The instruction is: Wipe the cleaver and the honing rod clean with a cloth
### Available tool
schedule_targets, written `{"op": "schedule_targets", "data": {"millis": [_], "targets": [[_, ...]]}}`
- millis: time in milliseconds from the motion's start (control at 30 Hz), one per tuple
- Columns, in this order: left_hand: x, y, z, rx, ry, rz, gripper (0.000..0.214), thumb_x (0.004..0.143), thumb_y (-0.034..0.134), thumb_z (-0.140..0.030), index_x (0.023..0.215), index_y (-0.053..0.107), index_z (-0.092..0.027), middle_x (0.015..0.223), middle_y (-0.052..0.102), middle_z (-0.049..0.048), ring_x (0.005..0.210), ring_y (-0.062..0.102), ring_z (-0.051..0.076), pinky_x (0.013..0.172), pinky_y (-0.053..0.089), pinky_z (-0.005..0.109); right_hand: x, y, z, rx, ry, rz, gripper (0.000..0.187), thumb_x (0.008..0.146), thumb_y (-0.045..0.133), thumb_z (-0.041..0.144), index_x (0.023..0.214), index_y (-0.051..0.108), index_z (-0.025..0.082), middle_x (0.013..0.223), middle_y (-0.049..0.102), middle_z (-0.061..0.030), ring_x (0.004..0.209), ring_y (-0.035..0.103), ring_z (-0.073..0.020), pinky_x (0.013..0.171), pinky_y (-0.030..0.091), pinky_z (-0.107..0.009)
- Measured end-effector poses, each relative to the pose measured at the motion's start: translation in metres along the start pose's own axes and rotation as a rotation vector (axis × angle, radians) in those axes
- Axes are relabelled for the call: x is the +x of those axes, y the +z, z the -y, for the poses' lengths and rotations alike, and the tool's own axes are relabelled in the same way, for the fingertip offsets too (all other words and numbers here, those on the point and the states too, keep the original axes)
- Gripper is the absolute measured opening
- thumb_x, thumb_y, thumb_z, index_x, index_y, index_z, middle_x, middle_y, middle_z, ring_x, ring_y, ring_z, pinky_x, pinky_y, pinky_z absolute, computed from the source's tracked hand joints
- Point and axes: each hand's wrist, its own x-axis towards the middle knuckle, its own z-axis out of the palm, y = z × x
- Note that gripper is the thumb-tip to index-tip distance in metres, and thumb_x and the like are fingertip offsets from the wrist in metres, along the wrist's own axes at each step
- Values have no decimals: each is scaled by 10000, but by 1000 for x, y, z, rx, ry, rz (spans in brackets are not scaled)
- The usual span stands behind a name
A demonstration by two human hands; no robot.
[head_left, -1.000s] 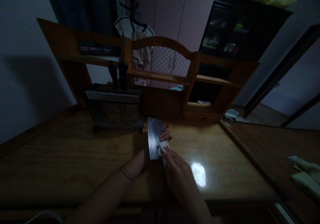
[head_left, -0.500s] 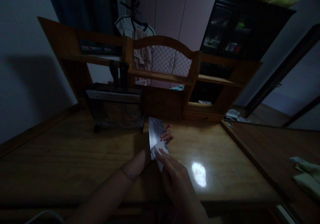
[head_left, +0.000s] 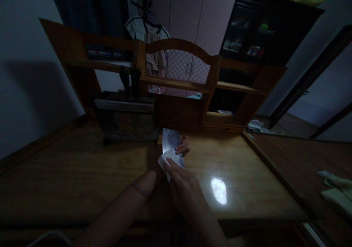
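A broad, shiny metal knife blade [head_left: 170, 138] is tilted up over the table; its handle is hidden. My left hand [head_left: 183, 146] supports it from behind, with the fingers curling round its right edge and the palm out of sight. Against the lower part of the blade's face, my right hand [head_left: 181, 179] presses a folded white tissue or cloth [head_left: 165, 160]. The right fingers lie together on top of this white piece. My wrists are close together, and a bracelet [head_left: 141, 189] circles the left one.
A knife holder [head_left: 125, 120] with two dark handles [head_left: 129, 82] standing out of it is behind and left of my hands. A wooden shelf unit [head_left: 176, 85] lines the back of the wooden table [head_left: 82, 177]. Pale cloths [head_left: 337, 192] lie on the right-hand surface.
My right hand has slid the white piece up and left across the blade, so it now covers more of its left edge. My left hand keeps nearly the same place.
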Motion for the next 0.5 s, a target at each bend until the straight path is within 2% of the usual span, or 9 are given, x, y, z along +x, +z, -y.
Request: {"op": "schedule_targets", "data": {"millis": [100,233,333,400,500], "targets": [[2,-1,-1,-5,-26,1,465,881,385,-372,1295,437,-166,686,595,36,763,617,196,872,471,410,-2,1,0,-10,9,3,633,816,393,9,1406,355,236,1460,375,-36,1315,388,-170,1081,371,-359],[0,-7,2,-29,-14,71,431,872,457,-395,1241,511,-177,717,614,50,781,610,193,854,485,386,-2,1,0,-4,0,11,638,806,395,-2,1399,365,231,1452,389,-41,1311,394,-177,1080,370,-363],[-4,-12,4,-39,-9,91,381,875,513,-394,1179,551,-168,924,633,86,869,601,189,833,497,381,-2,-2,1,29,-5,5,638,797,398,-9,1388,381,232,1440,408,-44,1307,402,-181,1074,375,-371],[-5,-15,5,-40,-16,91,350,885,522,-371,1164,546,-161,1086,593,93,935,588,188,822,501,389,-4,-3,3,70,1,-1,627,790,412,-4,1370,406,233,1428,426,-50,1284,434,-190,1051,400,-372],[1,-19,3,-42,-31,96,338,889,527,-344,1175,531,-164,1192,542,92,993,569,195,830,500,401,-8,-3,0,163,26,-21,617,790,417,-3,1350,427,257,1404,461,-36,1253,472,-186,1013,434,-353]]}}
